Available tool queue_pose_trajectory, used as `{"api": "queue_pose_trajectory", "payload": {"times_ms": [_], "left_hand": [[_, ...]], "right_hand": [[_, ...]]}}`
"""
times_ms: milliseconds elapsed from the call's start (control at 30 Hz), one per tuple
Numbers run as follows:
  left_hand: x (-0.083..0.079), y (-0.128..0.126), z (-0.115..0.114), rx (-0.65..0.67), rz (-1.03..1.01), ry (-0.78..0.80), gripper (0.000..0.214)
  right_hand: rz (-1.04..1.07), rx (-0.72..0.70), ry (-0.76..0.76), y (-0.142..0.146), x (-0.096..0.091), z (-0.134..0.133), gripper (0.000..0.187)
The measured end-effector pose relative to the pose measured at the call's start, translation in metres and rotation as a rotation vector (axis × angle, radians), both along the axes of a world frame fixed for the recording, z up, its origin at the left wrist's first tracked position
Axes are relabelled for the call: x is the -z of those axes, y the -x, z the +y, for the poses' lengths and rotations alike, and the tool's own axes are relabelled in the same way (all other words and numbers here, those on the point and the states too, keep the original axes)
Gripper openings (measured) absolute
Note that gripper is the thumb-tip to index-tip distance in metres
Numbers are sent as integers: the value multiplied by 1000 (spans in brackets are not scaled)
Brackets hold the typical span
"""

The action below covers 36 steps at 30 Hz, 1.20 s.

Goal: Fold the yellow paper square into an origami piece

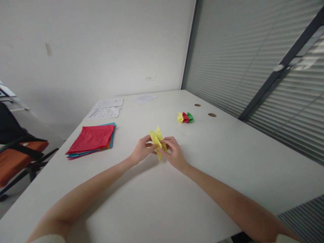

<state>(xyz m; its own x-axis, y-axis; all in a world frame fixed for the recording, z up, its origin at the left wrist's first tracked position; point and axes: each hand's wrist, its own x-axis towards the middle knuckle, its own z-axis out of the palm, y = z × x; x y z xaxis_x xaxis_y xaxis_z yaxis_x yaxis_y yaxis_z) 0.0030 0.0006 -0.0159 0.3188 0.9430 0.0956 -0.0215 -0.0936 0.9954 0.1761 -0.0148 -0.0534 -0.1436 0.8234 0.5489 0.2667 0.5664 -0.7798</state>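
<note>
A folded yellow paper piece (158, 140) with pointed flaps is held just above the white table (227, 162) near its middle. My left hand (142, 150) pinches its left side with closed fingers. My right hand (174, 152) grips its right side, fingers curled round the lower folds. Three finished folded pieces, yellow, red and green (185, 117), lie in a row farther back on the right.
A stack of coloured paper sheets (93, 139), red on top, lies to the left. Printed white papers (107, 108) lie at the far edge near the wall. Two round cable holes (212, 115) sit by the blinds. An orange office chair (17, 158) stands left of the table.
</note>
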Motion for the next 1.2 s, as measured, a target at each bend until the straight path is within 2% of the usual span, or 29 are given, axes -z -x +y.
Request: {"api": "queue_pose_trajectory", "payload": {"times_ms": [133,267,433,633,800,900,1000,1067,1133,1200], "left_hand": [[1,5,8,-80,-130,21,40],[8,10,19,-178,-203,42,35],[14,13,26,-253,-169,-49,31],[14,11,22,-275,-120,-92,24],[16,10,22,-311,-138,-14,32],[14,7,18,-334,-224,39,39],[11,2,10,-280,-324,222,56],[9,-2,4,-155,-317,347,47],[8,-3,2,-60,-285,380,36],[8,-2,3,-55,-286,348,29]], "right_hand": [[-33,75,-22,-2,2,3,18],[-93,133,-114,-3,1,4,16],[-146,166,-154,-4,3,5,25],[-144,167,-144,-3,6,5,31],[-121,131,-130,0,8,3,33],[-106,135,-123,1,8,3,34],[-92,119,-108,1,5,1,32],[-68,78,-86,1,3,0,26],[-4,37,-38,2,3,0,20],[141,-4,76,4,4,2,36]]}}
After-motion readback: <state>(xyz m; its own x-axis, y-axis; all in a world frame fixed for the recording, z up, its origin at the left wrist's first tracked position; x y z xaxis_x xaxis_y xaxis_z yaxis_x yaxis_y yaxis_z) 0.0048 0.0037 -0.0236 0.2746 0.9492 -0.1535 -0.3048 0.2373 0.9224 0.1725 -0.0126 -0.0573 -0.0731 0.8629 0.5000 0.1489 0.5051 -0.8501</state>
